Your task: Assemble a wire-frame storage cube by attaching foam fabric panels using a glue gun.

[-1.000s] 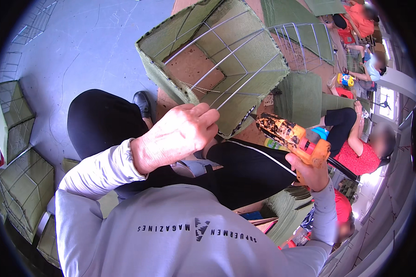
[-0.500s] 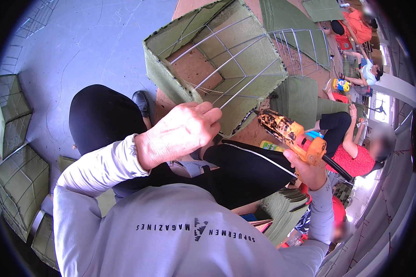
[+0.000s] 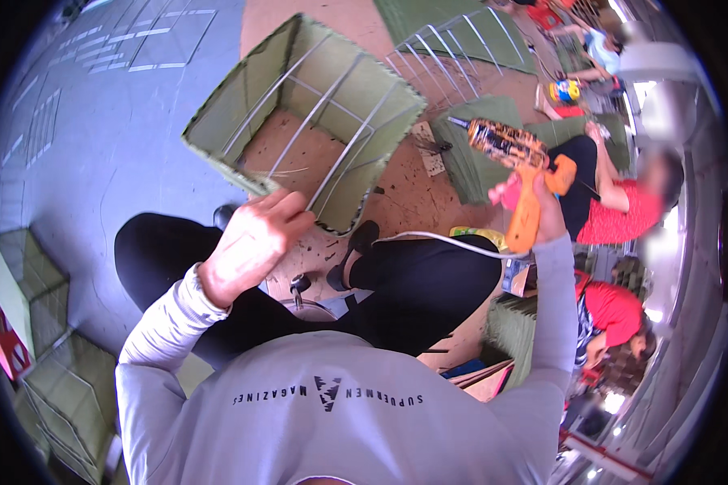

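Observation:
A box-shaped wire frame lined with green mesh fabric (image 3: pixel 384 105) stands tilted in front of me, its open side crossed by metal wires. My left hand (image 3: pixel 255 238) pinches its near edge, with fingers closed at the fabric corner beside a wire. Thin loose strands show by those fingers. On the right, my right hand (image 3: pixel 546 214) is wrapped round the handle of an orange glue gun (image 3: pixel 510 147), smeared with dark stains. Its nozzle points left toward the box and stays apart from it. A white cord (image 3: pixel 437 236) runs from the handle across my thigh.
Green fabric sheets (image 3: pixel 476 174) and a bare wire frame (image 3: pixel 461 61) lie beyond the box. More green boxes (image 3: pixel 69 388) stand at left. A small stool (image 3: pixel 307 309) sits between my legs. Co-workers, one in a red top (image 3: pixel 623 210), sit along the right.
The glue gun has drawn away from the box's edge, and its nozzle is now well clear. In the picture, the box and my left hand have shifted left; the left hand keeps its pinch.

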`<state>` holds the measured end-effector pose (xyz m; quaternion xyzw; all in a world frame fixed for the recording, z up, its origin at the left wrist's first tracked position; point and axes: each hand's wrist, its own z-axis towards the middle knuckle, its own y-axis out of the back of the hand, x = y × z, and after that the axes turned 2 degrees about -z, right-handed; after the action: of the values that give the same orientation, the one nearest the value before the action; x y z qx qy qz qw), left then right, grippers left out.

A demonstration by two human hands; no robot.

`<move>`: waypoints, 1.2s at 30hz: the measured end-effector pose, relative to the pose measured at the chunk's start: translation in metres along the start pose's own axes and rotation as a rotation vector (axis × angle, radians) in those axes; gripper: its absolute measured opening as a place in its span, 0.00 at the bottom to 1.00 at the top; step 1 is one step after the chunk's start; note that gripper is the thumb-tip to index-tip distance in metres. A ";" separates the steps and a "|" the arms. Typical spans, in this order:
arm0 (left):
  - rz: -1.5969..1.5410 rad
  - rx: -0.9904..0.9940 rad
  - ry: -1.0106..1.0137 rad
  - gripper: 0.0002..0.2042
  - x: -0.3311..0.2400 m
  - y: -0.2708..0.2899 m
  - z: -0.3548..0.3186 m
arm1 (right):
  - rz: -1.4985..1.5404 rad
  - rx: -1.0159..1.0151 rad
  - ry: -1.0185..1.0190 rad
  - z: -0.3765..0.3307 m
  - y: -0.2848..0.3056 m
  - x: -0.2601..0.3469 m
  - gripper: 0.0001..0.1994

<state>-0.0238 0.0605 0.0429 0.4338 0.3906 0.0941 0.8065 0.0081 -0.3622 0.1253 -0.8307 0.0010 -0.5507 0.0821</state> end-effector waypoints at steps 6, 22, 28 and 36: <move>0.037 -0.042 0.011 0.12 -0.009 0.001 0.003 | 0.017 -0.325 0.076 0.045 0.113 -0.094 0.23; 0.285 -0.272 0.155 0.12 -0.025 -0.006 -0.005 | 0.578 -0.524 -0.300 0.129 0.232 -0.463 0.37; 0.161 -0.417 0.080 0.13 -0.021 -0.028 -0.013 | -1.044 -0.641 -0.395 0.108 0.344 -0.442 0.28; -0.136 -0.664 0.856 0.29 0.101 -0.011 -0.007 | -0.466 -0.156 0.256 0.152 0.078 -0.116 0.20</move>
<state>0.0374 0.1080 -0.0236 0.0527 0.6606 0.3283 0.6731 0.1084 -0.4081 -0.0498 -0.7362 -0.1373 -0.6533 -0.1116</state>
